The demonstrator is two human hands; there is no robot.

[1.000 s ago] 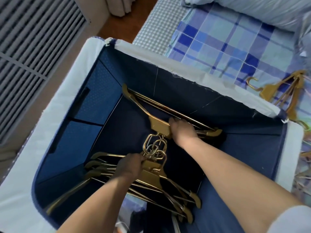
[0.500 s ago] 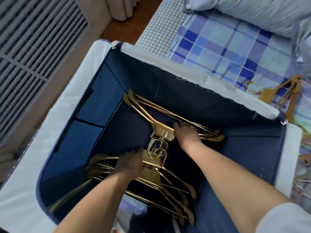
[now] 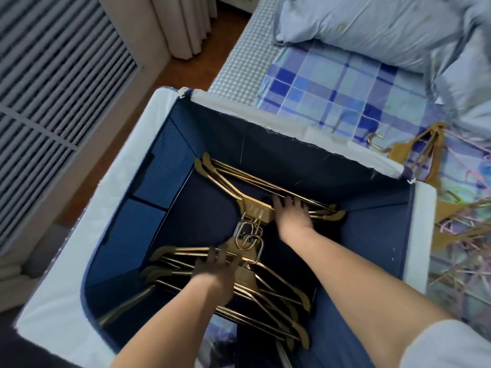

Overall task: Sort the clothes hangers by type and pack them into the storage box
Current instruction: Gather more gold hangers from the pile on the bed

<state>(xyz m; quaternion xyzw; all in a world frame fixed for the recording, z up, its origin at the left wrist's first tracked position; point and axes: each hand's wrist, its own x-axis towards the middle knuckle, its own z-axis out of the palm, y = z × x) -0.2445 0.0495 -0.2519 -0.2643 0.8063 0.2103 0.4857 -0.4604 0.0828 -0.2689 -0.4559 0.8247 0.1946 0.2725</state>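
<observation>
Blue checked bedsheet point(image 3: 332, 83), covering the bed along the top and right; a pale pillow point(image 3: 372, 25) lies at its far end. Grey slatted panel point(image 3: 53, 75) at left, with beige curtain folds point(image 3: 183, 25) beside it over a brown floor point(image 3: 172, 75).

Box point(image 3: 127, 197): navy fabric interior, white rim, open at the top, standing against the side of the bed and filling the centre of the view.

Far hangers point(image 3: 239, 187): a gold bundle lying flat on the box floor against the far wall, hooks turned toward the middle.

Near hangers point(image 3: 271, 296): a second gold bundle, fanned out on the box floor at the near side, hooks also toward the middle, where both sets of hooks meet and overlap.

Loose hangers point(image 3: 414, 152): gold ones on the sheet just beyond the right rim of the box. Thin hangers point(image 3: 467, 232): a tangle of pastel and straw-coloured wire ones farther right, at the frame edge.

Right hand point(image 3: 292, 213): reached into the box, fingers straight and spread, palm pressing flat on the far hangers beside their neck; it grasps nothing.

Left hand point(image 3: 215, 269): reached into the box, resting on the near hangers, fingers bent over their bars; in shadow, so whether it grips them cannot be told.
</observation>
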